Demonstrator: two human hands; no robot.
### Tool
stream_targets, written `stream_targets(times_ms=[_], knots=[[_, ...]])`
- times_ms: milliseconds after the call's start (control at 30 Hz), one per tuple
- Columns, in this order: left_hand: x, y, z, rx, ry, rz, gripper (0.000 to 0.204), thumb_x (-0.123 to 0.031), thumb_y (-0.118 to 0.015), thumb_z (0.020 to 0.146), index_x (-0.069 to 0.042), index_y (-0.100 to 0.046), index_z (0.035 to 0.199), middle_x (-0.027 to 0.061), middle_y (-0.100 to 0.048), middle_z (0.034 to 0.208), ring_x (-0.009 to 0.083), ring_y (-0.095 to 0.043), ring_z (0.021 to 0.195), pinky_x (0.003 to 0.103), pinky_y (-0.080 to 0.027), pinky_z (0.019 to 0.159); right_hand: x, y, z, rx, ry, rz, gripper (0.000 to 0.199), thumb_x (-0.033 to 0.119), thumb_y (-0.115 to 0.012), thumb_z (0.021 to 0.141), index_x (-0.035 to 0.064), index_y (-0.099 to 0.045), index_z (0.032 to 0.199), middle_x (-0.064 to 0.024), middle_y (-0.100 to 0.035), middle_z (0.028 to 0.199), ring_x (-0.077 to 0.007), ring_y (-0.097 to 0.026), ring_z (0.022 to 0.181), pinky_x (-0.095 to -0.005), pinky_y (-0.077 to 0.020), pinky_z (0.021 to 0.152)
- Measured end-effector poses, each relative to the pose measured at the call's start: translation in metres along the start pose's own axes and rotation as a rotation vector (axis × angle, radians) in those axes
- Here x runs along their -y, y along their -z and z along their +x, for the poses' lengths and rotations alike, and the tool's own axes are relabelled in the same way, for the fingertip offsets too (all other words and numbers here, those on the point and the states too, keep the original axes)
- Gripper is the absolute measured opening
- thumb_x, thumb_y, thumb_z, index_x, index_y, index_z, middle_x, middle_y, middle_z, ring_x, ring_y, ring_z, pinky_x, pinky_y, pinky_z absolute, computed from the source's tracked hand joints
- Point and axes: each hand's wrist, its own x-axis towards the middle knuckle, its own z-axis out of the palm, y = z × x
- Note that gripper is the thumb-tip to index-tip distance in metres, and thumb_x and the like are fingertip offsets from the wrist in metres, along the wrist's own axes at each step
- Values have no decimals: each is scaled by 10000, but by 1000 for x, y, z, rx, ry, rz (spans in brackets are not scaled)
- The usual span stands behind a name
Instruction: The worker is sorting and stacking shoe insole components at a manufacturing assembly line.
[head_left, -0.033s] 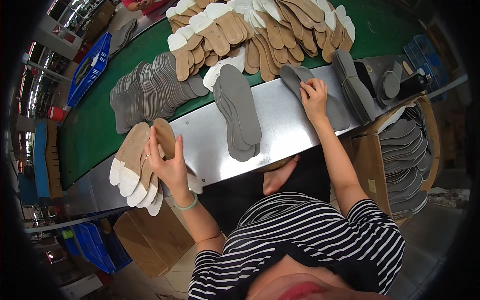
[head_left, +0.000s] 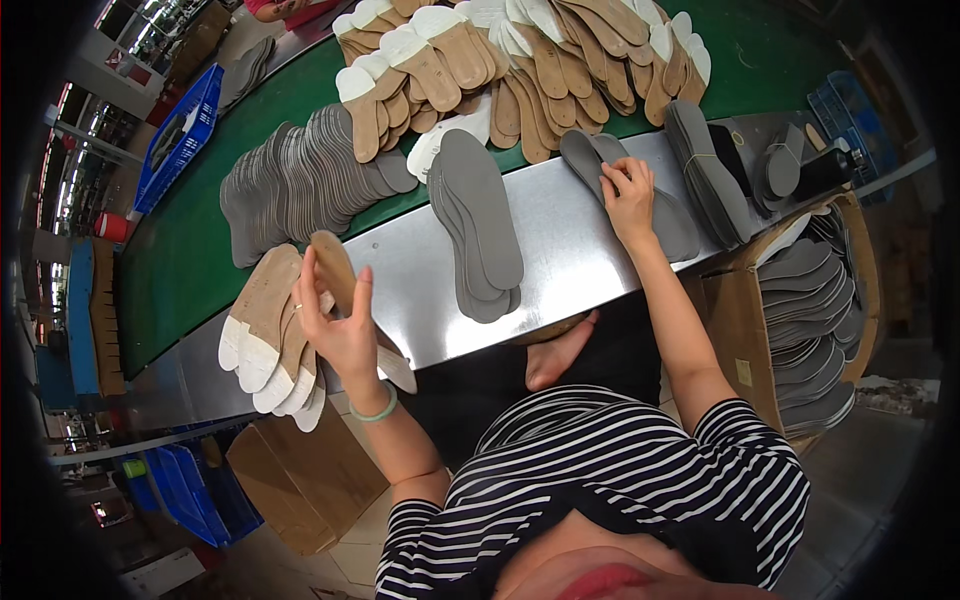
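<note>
A brown insole board (head_left: 333,262) with a pale end stands tilted between the thumb and fingers of my left hand (head_left: 343,335). Beside that hand, a fanned stack of brown boards with white ends (head_left: 268,300) rests at the table's left. On the right, my right hand (head_left: 632,205) has its fingers drawn together at the edge of a dark grey insole (head_left: 582,160); another grey insole (head_left: 675,225) lies partly under the hand. Between my hands is a small overlapped pile of grey insoles (head_left: 482,225).
A long row of grey insoles (head_left: 300,185) and heaped brown-and-white boards (head_left: 445,65) cover the green belt (head_left: 165,290). Banded grey insoles (head_left: 705,175) stand right of my hand. A cardboard box (head_left: 735,345) of insoles is at the right, blue crates (head_left: 180,140) at the left.
My left hand has shifted slightly right, and the brown board in it has swung right, away from the fanned stack. My right hand stays in place.
</note>
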Motion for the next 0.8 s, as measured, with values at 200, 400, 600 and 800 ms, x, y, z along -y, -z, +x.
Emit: stream_targets(times_ms=[200, 400, 600, 800], knots=[[-40, -49, -7, 396, 450, -963, 672, -39, -758, 805, -3, -425, 1388, 62, -528, 1055, 136, -630, 712, 270, -544, 595, 0, 0, 13, 3, -14, 43, 153, 24, -731, 729, 32, -674, 871, -75, -601, 895, -277, -564, 886, -383, -445, 800], [-48, -128, -47, 567, 559, -871, 689, -132, -811, 784, -12, -427, 1344, 57, -519, 1031, 124, -602, 771, 246, -498, 628, -6, 5, 29, 199, -134, 281, 127, -4, -698, 731, 14, -589, 793, -128, -594, 773, -305, -584, 790, -386, -465, 720], [-51, -157, -60, 644, 523, -888, 655, -195, -811, 788, -26, -402, 1270, 80, -535, 1037, 136, -552, 908, 283, -479, 772, -12, 50, 20, 575, -174, 511, 158, 11, -714, 704, -4, -567, 761, -115, -601, 813, -270, -598, 854, -358, -450, 884], [-65, -185, -54, 795, 537, -1019, 653, -111, -772, 798, -108, -358, 1304, 114, -532, 1175, 142, -593, 868, 286, -498, 701, -19, 90, 35, 1107, -103, 692, 149, -27, -719, 686, 21, -577, 687, -36, -543, 666, -185, -579, 800, -427, -95, 1210]])
